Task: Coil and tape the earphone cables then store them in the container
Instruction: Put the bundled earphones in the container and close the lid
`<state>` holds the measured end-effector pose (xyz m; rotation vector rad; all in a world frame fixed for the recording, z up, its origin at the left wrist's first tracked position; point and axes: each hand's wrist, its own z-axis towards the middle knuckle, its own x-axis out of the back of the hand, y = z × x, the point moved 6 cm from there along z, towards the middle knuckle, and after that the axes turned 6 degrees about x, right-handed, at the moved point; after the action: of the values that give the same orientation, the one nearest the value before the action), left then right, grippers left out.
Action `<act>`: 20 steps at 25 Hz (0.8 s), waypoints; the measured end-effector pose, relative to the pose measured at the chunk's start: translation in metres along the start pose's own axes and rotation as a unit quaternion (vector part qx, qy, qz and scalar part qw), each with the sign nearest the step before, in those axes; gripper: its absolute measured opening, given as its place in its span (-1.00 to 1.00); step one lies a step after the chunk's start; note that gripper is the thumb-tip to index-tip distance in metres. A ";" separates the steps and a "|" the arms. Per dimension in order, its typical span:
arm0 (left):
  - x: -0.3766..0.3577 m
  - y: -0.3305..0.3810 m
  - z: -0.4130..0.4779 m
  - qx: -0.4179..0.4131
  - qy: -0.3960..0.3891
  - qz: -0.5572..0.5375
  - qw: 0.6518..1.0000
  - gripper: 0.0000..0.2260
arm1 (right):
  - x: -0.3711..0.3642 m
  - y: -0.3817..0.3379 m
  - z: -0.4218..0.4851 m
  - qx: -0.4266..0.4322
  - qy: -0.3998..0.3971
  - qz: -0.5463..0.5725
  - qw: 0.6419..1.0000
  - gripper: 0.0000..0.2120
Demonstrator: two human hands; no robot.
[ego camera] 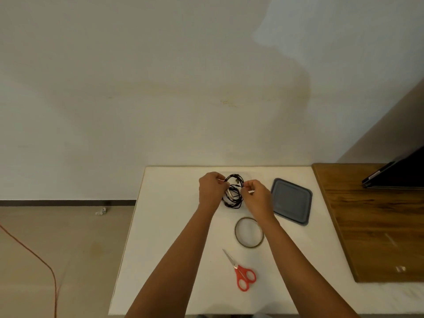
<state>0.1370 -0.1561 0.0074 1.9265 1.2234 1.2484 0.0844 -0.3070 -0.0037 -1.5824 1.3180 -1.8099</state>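
A coil of black earphone cable (233, 194) is held up between my two hands over the far part of the white table (174, 237). My left hand (212, 191) grips the coil's left side. My right hand (257, 198) pinches its right side with thumb and forefinger. A clear container seems to lie beneath the coil, its faint edge (246, 174) showing behind my hands. The grey-blue lid (291, 200) lies flat to the right. A roll of clear tape (249, 232) sits below my right wrist.
Red-handled scissors (241, 271) lie near the table's front, blades pointing away to the left. A wooden board (371, 221) adjoins the table on the right, with a dark device (397, 175) at its far end. An orange cord (46, 267) runs across the floor at left.
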 end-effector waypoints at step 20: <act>0.005 -0.052 -0.008 0.079 0.063 0.001 0.995 -0.88 | -0.030 -0.023 -0.022 0.207 0.055 -0.184 0.959 -0.51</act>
<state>0.1096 -0.1285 -0.0285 1.9853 1.4227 1.3272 0.0796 -0.2636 0.0012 -1.5757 0.6414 -2.2422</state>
